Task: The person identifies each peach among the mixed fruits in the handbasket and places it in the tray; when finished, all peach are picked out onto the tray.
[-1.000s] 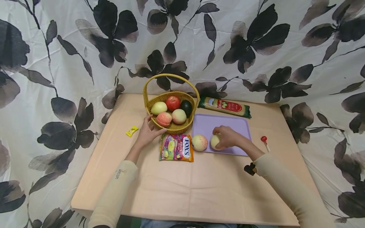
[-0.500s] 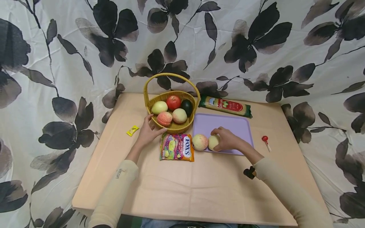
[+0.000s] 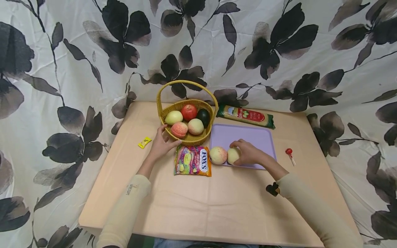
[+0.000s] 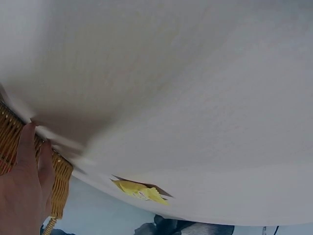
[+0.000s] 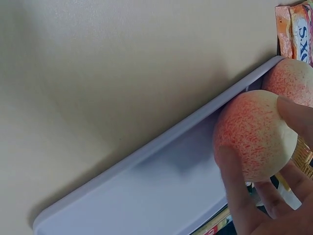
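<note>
My right hand [image 3: 248,151] grips a pale peach with pink speckles [image 5: 254,137] at the near edge of the lilac tray [image 3: 248,132]. Thumb and fingers spread around its sides. Close to its left, a second speckled peach [image 3: 218,155] sits at the tray's near-left corner. My left hand [image 3: 161,144] touches the near-left side of a yellow wicker basket [image 3: 193,140], its fingers extended along the weave in the left wrist view. Inside the basket are a red fruit [image 3: 189,112], a dark avocado-like fruit [image 3: 203,117], a yellow-green fruit [image 3: 173,117] and two peaches [image 3: 179,130].
A colourful FOX'S candy bag [image 3: 192,161] lies before the basket. Behind the tray is a long packet with a red label [image 3: 245,116]. A yellow wrapped candy [image 3: 144,142] lies at left, a red lollipop [image 3: 289,152] at right. The basket's tall handle [image 3: 186,82] arches up.
My right hand has moved the peach slightly left along the tray, up close to the other peach; over the last half second it barely shifts. My left hand stays at the basket.
</note>
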A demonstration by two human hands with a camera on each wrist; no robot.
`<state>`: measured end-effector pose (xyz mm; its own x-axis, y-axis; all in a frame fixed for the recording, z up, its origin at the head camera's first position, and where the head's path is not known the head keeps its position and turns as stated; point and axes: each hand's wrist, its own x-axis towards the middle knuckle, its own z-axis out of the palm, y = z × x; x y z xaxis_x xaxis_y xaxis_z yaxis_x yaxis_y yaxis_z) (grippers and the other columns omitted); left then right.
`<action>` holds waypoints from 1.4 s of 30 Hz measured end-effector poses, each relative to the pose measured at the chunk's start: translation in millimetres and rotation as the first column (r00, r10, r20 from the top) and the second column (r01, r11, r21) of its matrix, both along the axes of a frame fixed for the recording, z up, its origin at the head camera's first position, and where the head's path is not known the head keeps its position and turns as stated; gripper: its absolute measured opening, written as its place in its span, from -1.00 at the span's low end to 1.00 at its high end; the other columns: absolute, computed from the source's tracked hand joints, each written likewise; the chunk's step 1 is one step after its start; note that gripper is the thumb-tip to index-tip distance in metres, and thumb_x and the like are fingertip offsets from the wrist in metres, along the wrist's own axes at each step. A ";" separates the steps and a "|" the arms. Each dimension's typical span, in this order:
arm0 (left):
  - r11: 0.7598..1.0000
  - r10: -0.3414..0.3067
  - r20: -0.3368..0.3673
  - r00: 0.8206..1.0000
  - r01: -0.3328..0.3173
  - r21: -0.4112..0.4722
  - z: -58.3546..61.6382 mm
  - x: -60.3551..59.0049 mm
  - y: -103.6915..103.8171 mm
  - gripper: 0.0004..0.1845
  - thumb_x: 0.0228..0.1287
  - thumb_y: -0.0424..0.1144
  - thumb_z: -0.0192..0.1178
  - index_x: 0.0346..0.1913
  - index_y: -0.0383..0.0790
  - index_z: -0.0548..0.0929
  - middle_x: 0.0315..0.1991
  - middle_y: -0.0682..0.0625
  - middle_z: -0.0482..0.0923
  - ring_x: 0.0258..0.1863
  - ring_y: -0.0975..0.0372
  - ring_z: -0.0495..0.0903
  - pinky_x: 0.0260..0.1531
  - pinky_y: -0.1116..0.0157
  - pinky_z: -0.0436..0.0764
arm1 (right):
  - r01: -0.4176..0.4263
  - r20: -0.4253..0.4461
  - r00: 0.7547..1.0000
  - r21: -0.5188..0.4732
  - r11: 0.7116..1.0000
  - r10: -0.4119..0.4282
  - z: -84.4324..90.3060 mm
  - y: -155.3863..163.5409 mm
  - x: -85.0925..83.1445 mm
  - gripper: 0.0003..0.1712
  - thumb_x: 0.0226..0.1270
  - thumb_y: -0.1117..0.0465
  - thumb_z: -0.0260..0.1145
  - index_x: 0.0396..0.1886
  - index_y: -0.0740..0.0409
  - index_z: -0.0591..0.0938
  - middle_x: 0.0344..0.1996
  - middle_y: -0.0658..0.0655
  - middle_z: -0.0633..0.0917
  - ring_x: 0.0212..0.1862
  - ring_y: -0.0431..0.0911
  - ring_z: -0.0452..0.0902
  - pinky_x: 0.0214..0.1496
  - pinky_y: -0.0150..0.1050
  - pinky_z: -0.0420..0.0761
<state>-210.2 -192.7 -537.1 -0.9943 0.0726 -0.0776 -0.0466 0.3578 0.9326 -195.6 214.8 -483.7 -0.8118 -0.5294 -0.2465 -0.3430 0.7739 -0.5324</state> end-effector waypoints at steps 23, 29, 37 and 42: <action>1.000 -0.003 0.007 1.000 0.003 0.005 -0.8 0.9 -0.6 0.21 0.19 0.09 0.54 0.67 -0.08 -0.10 0.70 -0.22 -0.17 0.64 -0.17 0.08 0.61 -0.10 0.27 | -0.017 -0.004 1.000 0.049 0.999 0.017 8.5 -2.7 0.3 -0.08 -0.08 0.19 0.70 0.34 0.25 0.54 0.21 0.42 0.56 0.21 0.29 0.54 0.20 0.27 0.66; 1.000 -0.004 0.007 1.000 0.004 0.010 0.3 1.6 -0.1 0.21 0.19 0.07 0.54 0.66 -0.10 -0.10 0.70 -0.23 -0.17 0.65 -0.16 0.07 0.61 -0.10 0.26 | -0.011 0.013 1.000 0.074 0.997 0.010 11.2 -3.9 -0.6 -0.07 -0.08 0.17 0.70 0.35 0.23 0.53 0.22 0.42 0.55 0.19 0.26 0.54 0.18 0.25 0.67; 1.000 -0.002 0.019 1.000 0.002 0.000 2.0 1.9 0.2 0.22 0.18 0.10 0.54 0.67 -0.06 -0.11 0.70 -0.20 -0.17 0.65 -0.19 0.06 0.60 -0.13 0.26 | -0.024 0.009 1.000 0.103 0.994 0.024 43.6 -26.8 -15.9 -0.10 0.09 0.13 0.67 0.43 0.14 0.49 0.39 0.41 0.44 0.36 0.30 0.45 0.35 0.29 0.59; 1.000 -0.002 0.015 1.000 0.002 0.001 -0.1 1.8 -0.5 0.24 0.17 0.12 0.54 0.67 -0.07 -0.10 0.70 -0.21 -0.17 0.64 -0.20 0.07 0.60 -0.14 0.26 | -0.037 -0.010 0.999 0.085 0.996 0.038 75.5 -65.6 -33.5 -0.11 0.15 0.13 0.64 0.47 0.09 0.47 0.45 0.34 0.39 0.37 0.25 0.47 0.37 0.24 0.61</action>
